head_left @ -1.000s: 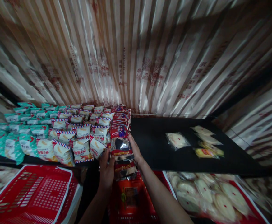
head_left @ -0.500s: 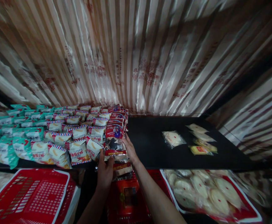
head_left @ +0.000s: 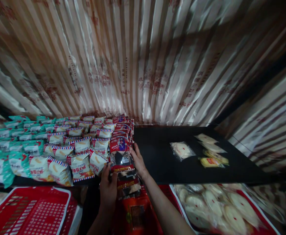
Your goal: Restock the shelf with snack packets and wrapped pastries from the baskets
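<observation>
A column of red and black snack packets with clear windows (head_left: pixel 121 160) lies overlapped from the back of the black shelf to its front edge. My left hand (head_left: pixel 108 186) is closed at the lower left side of the front packet, thumb lying over it. Against the right side of the same packet, my right hand (head_left: pixel 138 161) presses with its fingers along the edge. Lower packets of the same kind hang below the front one, partly over the shelf edge. To the left, touching the column, stand rows of white packets with striped edges (head_left: pixel 80 164).
Teal bags (head_left: pixel 20 164) fill the far left. Flat clear-wrapped packs (head_left: pixel 182 150) and a yellow pack (head_left: pixel 210 162) lie on the right of the black shelf (head_left: pixel 152 163). Below are a red basket (head_left: pixel 40 209) and a white-rimmed tray (head_left: pixel 179 204) of wrapped round discs. Striped sheeting (head_left: pixel 133 65) hangs behind.
The view has tilted up slightly, so the shelf sits lower in the picture. Both hands stay at the sides of the front packet, with little other visible movement.
</observation>
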`<action>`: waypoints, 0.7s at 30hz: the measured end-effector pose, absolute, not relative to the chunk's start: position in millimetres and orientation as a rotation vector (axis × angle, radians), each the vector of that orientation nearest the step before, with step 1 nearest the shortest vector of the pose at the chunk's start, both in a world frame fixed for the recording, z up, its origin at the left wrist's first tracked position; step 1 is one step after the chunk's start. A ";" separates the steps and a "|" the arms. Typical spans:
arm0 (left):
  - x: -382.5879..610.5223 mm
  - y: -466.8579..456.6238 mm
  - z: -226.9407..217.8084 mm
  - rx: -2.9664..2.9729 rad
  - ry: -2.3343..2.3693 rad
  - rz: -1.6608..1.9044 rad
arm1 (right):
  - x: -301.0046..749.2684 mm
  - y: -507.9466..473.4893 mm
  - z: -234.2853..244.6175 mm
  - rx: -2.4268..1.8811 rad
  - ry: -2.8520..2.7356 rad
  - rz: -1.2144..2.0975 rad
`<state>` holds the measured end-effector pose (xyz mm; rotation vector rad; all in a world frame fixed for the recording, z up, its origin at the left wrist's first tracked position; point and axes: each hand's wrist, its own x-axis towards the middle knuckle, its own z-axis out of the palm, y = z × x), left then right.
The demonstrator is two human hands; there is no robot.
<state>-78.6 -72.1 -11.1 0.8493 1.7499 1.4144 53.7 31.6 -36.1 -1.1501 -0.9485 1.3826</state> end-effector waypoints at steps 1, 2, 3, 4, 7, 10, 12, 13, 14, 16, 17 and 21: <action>-77.9 -71.9 -9.7 0.833 1.725 1.411 | 53.5 31.4 -34.6 -1.161 -0.935 1.386; -77.4 -71.7 -8.3 0.812 1.700 1.407 | 53.0 31.0 -33.0 -1.163 -0.926 1.400; -77.0 -71.4 -7.0 0.794 1.675 1.402 | 52.4 30.5 -31.4 -1.159 -0.922 1.427; -76.6 -71.2 -5.8 0.780 1.659 1.399 | 51.7 30.1 -30.1 -1.149 -0.920 1.460; -75.5 -70.7 -3.8 0.790 1.650 1.390 | 50.5 29.7 -27.9 -1.138 -0.908 1.515; -73.1 -70.9 -4.4 0.839 1.692 1.409 | 51.3 30.5 -28.1 -1.140 -0.891 1.508; -70.9 -71.3 -6.1 0.855 1.737 1.431 | 52.0 30.9 -28.7 -1.140 -0.867 1.494; -70.0 -71.4 -7.1 0.854 1.750 1.439 | 52.1 31.0 -29.1 -1.133 -0.853 1.486; -69.3 -71.5 -8.2 0.856 1.751 1.443 | 52.0 31.0 -29.4 -1.121 -0.841 1.479; -68.9 -70.9 -10.2 0.877 1.735 1.433 | 51.4 30.8 -29.9 -1.090 -0.831 1.470; -69.2 -70.2 -11.3 0.893 1.731 1.421 | 51.1 30.6 -30.0 -1.077 -0.834 1.468; -73.0 -67.4 -18.0 0.997 1.741 1.365 | 50.9 29.5 -29.8 -1.067 -0.847 1.477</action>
